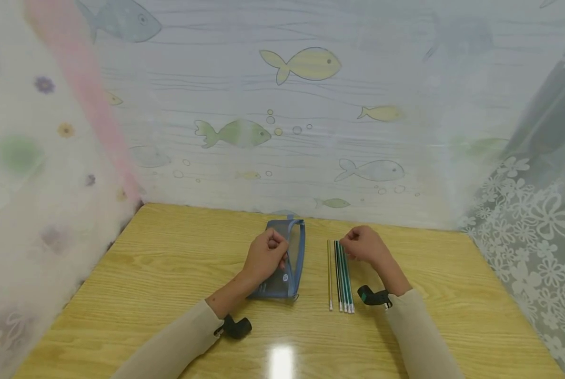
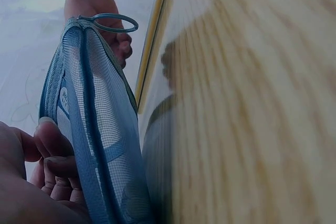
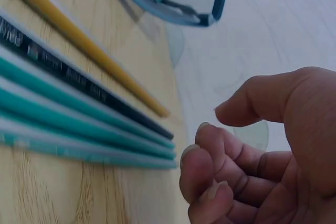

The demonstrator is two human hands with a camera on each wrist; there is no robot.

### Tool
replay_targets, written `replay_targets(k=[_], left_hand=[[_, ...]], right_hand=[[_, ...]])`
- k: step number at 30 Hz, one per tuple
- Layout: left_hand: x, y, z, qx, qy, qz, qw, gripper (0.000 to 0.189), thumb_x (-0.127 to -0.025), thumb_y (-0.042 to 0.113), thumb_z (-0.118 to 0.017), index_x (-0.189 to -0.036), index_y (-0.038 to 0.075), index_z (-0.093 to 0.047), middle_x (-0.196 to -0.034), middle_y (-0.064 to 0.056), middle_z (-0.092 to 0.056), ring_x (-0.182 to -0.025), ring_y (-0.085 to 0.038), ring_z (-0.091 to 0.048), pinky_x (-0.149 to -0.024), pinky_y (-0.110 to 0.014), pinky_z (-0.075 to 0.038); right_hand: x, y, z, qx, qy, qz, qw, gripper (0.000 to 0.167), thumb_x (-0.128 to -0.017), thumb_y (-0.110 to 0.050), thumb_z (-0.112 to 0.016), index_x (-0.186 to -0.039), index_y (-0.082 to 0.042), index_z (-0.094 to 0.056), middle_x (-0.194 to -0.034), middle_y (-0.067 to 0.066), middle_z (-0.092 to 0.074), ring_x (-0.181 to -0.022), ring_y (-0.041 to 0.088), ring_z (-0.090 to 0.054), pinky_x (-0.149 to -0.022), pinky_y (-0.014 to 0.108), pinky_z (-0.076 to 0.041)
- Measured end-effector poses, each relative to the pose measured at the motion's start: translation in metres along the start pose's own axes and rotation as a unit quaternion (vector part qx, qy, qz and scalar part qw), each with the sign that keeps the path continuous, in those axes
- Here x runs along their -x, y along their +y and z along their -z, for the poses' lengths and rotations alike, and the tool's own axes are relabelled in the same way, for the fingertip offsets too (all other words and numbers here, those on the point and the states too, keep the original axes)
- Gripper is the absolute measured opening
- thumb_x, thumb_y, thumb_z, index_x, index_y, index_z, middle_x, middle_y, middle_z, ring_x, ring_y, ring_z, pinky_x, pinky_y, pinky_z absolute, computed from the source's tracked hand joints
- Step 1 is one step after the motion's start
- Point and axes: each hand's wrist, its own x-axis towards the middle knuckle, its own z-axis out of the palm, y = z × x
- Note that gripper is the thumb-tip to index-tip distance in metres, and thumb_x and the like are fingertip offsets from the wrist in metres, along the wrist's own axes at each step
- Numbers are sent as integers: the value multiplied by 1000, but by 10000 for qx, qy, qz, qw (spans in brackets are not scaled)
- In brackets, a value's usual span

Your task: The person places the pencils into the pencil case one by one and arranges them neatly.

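Observation:
My left hand pinches the near side of a blue mesh pencil pouch. In the left wrist view the zipped edge of the pouch gapes, with a ring pull at its end. My right hand hovers by the far ends of several pencils, thumb apart from loosely bent fingers, nothing between them. Closest to it lie teal-green pencils side by side, with a black pencil along their left. A yellow pencil lies a little apart, toward the pouch.
The wood-grain table carries everything. Behind it hangs a pale sheet printed with fish, and a lace-patterned curtain is at the right. A black wrist camera sits at each sleeve cuff.

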Motion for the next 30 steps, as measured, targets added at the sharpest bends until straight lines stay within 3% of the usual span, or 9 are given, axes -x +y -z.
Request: replay_targets(k=[7, 12, 15, 19, 30], left_hand=[[0, -1, 1, -6, -63, -108, 9999, 9, -102, -6, -57, -94, -4, -60, -70, -15, -65, -62, -55, -61, -59, -57, -58], [-8, -22, 0, -83, -19, -42, 10000, 9, -102, -4, -58, -94, -2, -61, -70, -14, -66, -59, -49, -61, -57, -54, -58], [-12, -34, -1, -85, 4, 4, 10000, 8, -103, -2, -59, -95, -1, -61, -70, -12, -66, -54, -36, -61, -55, -45, -58], [-13, -37, 1, -12, -75, 24, 10000, 8, -105, 2, -61, -97, 1, -61, -71, -9, -66, -53, -22, -60, -54, -35, -56], [-12, -35, 2, -6, -163, 27, 9999, 8, -105, 4, -60, -97, 3, -61, -72, -7, -67, -54, -17, -61, -56, -31, -57]], right_hand=[[-3, 14, 4, 455, -9, -268, 9986, 28, -100, -22, -64, -81, -2, -71, -62, -1, -57, -61, 16, -53, -62, 31, -45], [-5, 20, 4, 426, -233, -420, 9979, 30, -96, -19, -62, -69, -6, -64, -58, -1, -54, -57, 16, -49, -59, 30, -41], [-5, 20, 4, 381, -347, -565, 9971, 28, -94, -19, -62, -69, -7, -67, -61, 0, -60, -58, 15, -52, -57, 28, -42], [-4, 19, 4, 342, -443, -683, 9961, 30, -94, -19, -64, -68, -6, -71, -61, 3, -64, -56, 15, -54, -53, 27, -42], [-1, 17, 1, 539, -451, -715, 9950, 36, -97, -20, -67, -65, -5, -71, -59, 2, -65, -54, 15, -59, -53, 27, -45]])
